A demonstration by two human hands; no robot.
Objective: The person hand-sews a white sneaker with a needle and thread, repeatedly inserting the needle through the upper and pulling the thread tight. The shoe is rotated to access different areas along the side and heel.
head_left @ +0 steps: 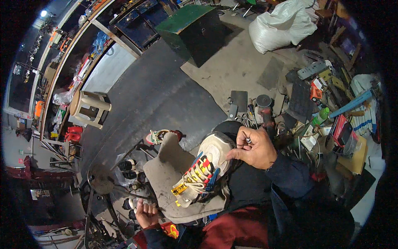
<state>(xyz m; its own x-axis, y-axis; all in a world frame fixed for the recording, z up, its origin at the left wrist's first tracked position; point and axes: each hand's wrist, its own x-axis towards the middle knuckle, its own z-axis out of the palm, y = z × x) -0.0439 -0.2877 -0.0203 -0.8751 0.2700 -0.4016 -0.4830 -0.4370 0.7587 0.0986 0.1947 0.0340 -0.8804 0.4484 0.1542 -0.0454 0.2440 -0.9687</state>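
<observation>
A cream sneaker (216, 150) with beige laces and red, yellow and blue trim lies on a grey cloth (166, 159) across my lap, its toe pointing away to the right. My right hand (258, 150) is closed at the toe, gripping a slim tool with a shiny metal collar (248, 140). Its tip is too small to make out. Lower down on the left, apart from the sneaker, my left hand (147, 213) has its fingers curled together. Whatever they hold, if anything, cannot be made out. Another colourful shoe (157, 136) sits beyond the cloth.
To the left are a metal stand (101, 182) and a beige plastic stool (90, 108). Tools and scraps crowd the floor at right, with a green bottle (321, 116) and a blue bar (352, 103) among them. Farther off stand a green-topped box (188, 31) and a white sack (282, 27).
</observation>
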